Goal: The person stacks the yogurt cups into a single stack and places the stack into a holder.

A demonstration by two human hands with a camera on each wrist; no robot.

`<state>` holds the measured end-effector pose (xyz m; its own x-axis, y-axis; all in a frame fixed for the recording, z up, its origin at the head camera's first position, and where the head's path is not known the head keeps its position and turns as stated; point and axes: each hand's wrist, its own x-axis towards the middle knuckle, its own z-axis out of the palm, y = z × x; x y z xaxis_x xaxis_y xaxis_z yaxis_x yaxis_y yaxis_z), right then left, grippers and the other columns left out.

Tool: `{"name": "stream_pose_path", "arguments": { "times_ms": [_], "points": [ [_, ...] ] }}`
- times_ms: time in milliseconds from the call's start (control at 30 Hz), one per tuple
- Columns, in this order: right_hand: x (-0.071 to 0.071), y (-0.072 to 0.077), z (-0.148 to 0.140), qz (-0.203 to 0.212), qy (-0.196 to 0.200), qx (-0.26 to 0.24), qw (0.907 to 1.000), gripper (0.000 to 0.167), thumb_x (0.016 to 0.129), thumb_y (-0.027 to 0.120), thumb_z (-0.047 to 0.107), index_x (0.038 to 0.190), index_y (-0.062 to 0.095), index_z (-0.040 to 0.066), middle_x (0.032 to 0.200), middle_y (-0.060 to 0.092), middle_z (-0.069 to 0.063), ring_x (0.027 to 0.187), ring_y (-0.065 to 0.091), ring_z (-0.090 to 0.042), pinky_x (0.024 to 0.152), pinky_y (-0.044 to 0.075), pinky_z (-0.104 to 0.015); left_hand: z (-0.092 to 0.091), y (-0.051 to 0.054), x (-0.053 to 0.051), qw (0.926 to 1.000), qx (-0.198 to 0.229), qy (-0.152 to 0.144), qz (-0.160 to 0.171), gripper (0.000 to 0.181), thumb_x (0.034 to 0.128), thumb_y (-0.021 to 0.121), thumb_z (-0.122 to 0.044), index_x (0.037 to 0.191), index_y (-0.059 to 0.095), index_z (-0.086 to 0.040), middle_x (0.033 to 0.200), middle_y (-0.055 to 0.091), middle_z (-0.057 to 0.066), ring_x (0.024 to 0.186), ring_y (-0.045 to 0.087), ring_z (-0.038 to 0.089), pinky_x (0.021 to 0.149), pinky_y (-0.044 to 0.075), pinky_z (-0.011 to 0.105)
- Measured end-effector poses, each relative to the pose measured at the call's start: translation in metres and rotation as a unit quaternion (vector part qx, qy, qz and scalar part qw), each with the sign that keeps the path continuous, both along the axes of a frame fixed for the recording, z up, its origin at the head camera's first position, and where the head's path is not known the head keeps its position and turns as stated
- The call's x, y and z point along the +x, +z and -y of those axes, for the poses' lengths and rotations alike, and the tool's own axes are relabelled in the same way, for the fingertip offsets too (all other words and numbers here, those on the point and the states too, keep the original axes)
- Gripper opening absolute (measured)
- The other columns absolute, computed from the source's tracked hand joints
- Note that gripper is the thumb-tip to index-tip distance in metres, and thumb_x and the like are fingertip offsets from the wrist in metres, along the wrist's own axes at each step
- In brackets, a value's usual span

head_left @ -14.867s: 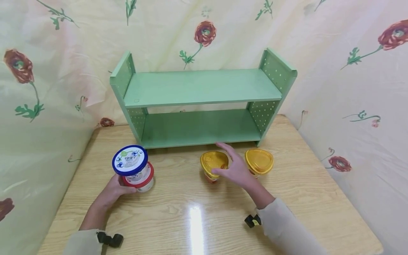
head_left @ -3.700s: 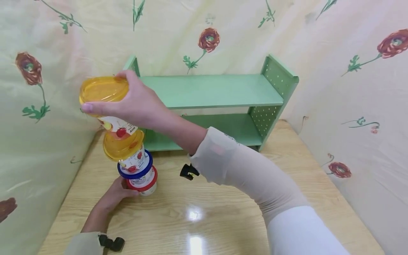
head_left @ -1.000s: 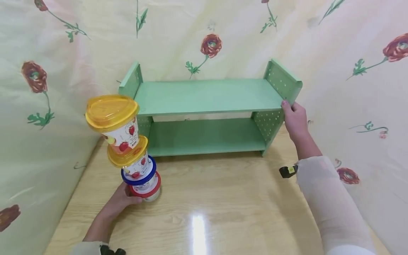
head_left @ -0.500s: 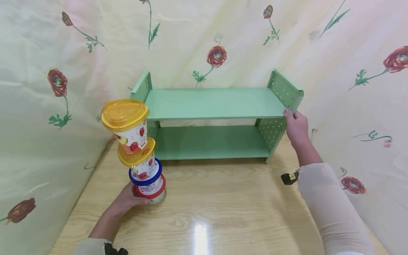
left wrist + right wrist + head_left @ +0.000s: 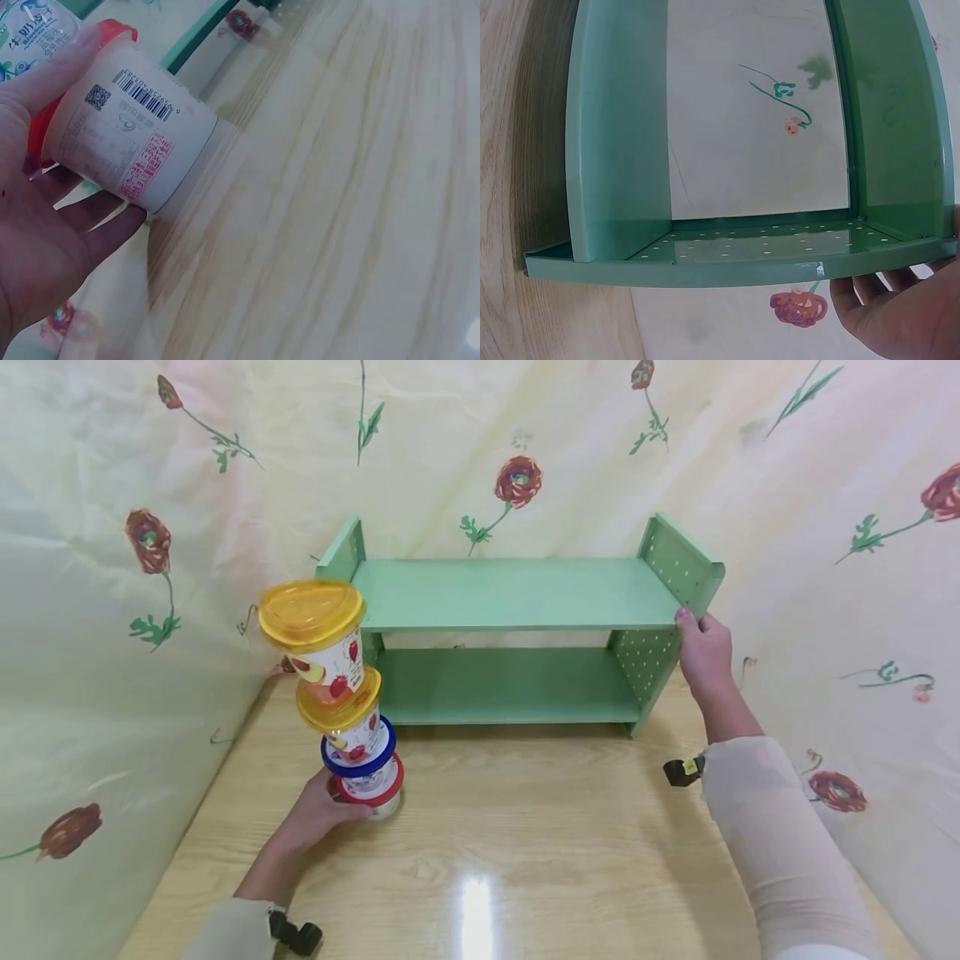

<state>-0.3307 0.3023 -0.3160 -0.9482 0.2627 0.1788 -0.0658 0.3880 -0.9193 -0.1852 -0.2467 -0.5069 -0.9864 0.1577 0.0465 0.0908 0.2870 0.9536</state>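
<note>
Wood-grain tabletop [image 5: 525,827] bears a four-tub stack [image 5: 341,706] before the green rack [image 5: 517,593]; left hand [image 5: 322,810] curls round the red-lidded bottom tub [image 5: 135,120], right hand [image 5: 707,652] grips the rack's end panel [image 5: 647,660]; stack seems light yet tippy, best held low

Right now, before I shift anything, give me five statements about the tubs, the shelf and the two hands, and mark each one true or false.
1. The left hand holds the red-lidded tub at the bottom of the stack. True.
2. The blue-lidded tub is at the top of the stack. False: it sits directly on the red-lidded tub.
3. The right hand grips the right side panel of the green shelf unit. True.
4. Both yellow-lidded cups stand on the lower shelf. False: they are stacked above the blue-lidded tub, outside the shelf unit.
5. A barcode shows on the red-lidded tub in the left wrist view. True.
</note>
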Motion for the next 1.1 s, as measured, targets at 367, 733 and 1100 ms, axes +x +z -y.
{"name": "stream_pose_path", "arguments": {
  "times_ms": [367,733,1100],
  "points": [
    [0.001,0.0,0.001,-0.003,0.004,-0.001,1.0,0.069,0.104,0.038,0.055,0.153,0.04,0.007,0.151,0.046,-0.019,0.138,0.046,-0.032,0.114,0.036,-0.046,-0.023,0.0,-0.014,1.0,0.006,-0.006,-0.002,0.094,0.0761,0.09,-0.03,0.152,0.035,-0.024,0.147,0.048,0.004,0.135,0.045,0.032,0.109,0.039,0.057],
    [0.0,0.002,-0.001,-0.003,-0.002,-0.002,1.0,0.067,0.105,0.039,0.053,0.153,0.042,0.006,0.152,0.046,-0.018,0.137,0.046,-0.028,0.114,0.036,-0.044,-0.047,0.007,-0.026,0.9999,0.004,-0.012,-0.007,0.095,0.0768,0.089,-0.034,0.153,0.034,-0.022,0.148,0.048,0.004,0.136,0.045,0.03,0.11,0.038,0.055],
    [0.001,0.003,0.003,-0.005,0.002,-0.02,0.9998,0.065,0.105,0.039,0.051,0.152,0.043,0.006,0.152,0.046,-0.018,0.136,0.048,-0.027,0.114,0.037,-0.041,-0.074,0.023,-0.036,0.9997,-0.009,-0.02,-0.01,0.098,0.0735,0.091,-0.036,0.152,0.035,-0.025,0.147,0.049,0.0,0.136,0.046,0.027,0.111,0.039,0.053]
  ]
}}
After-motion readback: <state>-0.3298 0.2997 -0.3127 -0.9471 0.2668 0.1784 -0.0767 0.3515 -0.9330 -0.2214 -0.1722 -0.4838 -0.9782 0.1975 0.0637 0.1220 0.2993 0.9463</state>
